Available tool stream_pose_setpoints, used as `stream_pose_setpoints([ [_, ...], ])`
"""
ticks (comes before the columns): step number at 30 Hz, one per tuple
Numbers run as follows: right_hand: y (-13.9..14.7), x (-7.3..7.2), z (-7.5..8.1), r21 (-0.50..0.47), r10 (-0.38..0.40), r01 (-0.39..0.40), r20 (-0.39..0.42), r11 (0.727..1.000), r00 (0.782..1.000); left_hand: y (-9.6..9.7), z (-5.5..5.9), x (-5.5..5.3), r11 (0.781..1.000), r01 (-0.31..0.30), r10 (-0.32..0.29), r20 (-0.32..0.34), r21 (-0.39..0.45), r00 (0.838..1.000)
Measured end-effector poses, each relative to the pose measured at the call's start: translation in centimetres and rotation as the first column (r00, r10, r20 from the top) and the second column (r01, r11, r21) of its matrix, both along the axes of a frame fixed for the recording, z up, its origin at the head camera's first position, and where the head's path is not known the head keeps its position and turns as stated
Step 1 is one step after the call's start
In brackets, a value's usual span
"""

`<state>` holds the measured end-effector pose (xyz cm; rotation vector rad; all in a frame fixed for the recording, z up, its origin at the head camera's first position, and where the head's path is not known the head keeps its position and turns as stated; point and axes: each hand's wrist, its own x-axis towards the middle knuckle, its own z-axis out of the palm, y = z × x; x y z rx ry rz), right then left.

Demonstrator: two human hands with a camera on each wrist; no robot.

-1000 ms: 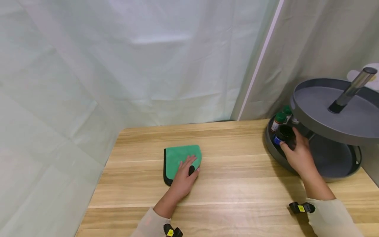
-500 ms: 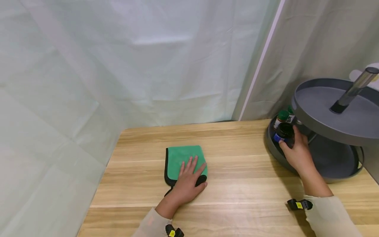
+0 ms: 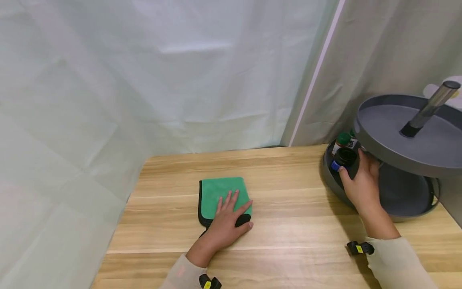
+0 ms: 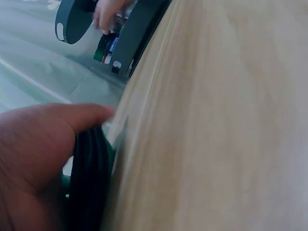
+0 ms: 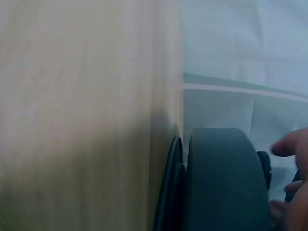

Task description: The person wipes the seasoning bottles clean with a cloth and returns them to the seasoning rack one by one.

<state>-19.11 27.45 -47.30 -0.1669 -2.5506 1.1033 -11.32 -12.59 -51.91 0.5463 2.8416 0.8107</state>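
Note:
A folded green cloth (image 3: 216, 192) with a black border lies on the wooden table in the head view. Spread flat over its lower right part, my left hand (image 3: 225, 226) rests with the thumb out beside a black rounded piece of the cloth. At the right, my right hand (image 3: 362, 184) reaches into the lower tier of a grey two-tier round tray (image 3: 329, 180). Its thumb and fingers curve round a dark jar (image 3: 345, 155) with a blue label. The right wrist view shows only the fingers (image 5: 288, 144) at its edge, near a dark object.
A green-capped bottle (image 3: 343, 139) stands behind the jar, with another green cap partly hidden beyond. The upper tier (image 3: 390, 120) overhangs the lower one, around a metal post (image 3: 433, 106). Pale curtains (image 3: 216, 80) hang behind the wooden table (image 3: 288, 224).
My left hand has spread its fingers and shifted slightly down and right on the cloth. The dark jar and my right hand have moved a little toward the tray's left rim.

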Motion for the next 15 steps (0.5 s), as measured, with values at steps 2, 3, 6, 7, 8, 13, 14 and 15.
stream_pose_setpoints([
  [2,-1.0,0.2,0.4,0.024,-0.009,0.012,-0.119,1.0,0.993,0.0,0.6,0.0,0.997,-0.038,0.038,0.003,0.063,0.999],
  [3,-1.5,0.4,0.7,0.031,0.002,0.004,-0.176,1.0,0.984,0.1,1.0,0.1,0.993,-0.061,0.062,0.0,0.101,0.998],
  [6,-3.0,1.0,1.4,0.058,0.092,-0.078,-0.317,0.995,0.944,0.3,2.7,0.3,0.966,-0.121,0.128,-0.017,0.23,0.992],
  [7,-3.4,1.1,1.7,0.065,0.125,-0.109,-0.356,0.992,0.926,0.4,3.4,0.2,0.956,-0.124,0.139,-0.035,0.265,0.99],
  [8,-3.8,1.3,2.1,0.072,0.161,-0.144,-0.387,0.987,0.908,0.5,4.2,0.2,0.948,-0.124,0.144,-0.051,0.293,0.988],
  [13,-5.9,2.2,3.7,0.14,0.326,-0.295,-0.436,0.945,0.839,1.2,8.1,-0.6,0.945,-0.056,0.117,-0.174,0.323,0.978],
  [14,-6.3,2.3,4.0,0.156,0.36,-0.325,-0.419,0.933,0.834,1.4,8.8,-0.8,0.949,-0.044,0.113,-0.204,0.312,0.972],
  [15,-6.8,2.4,4.2,0.173,0.391,-0.351,-0.397,0.92,0.83,1.6,9.4,-1.0,0.956,-0.035,0.109,-0.242,0.293,0.964],
])
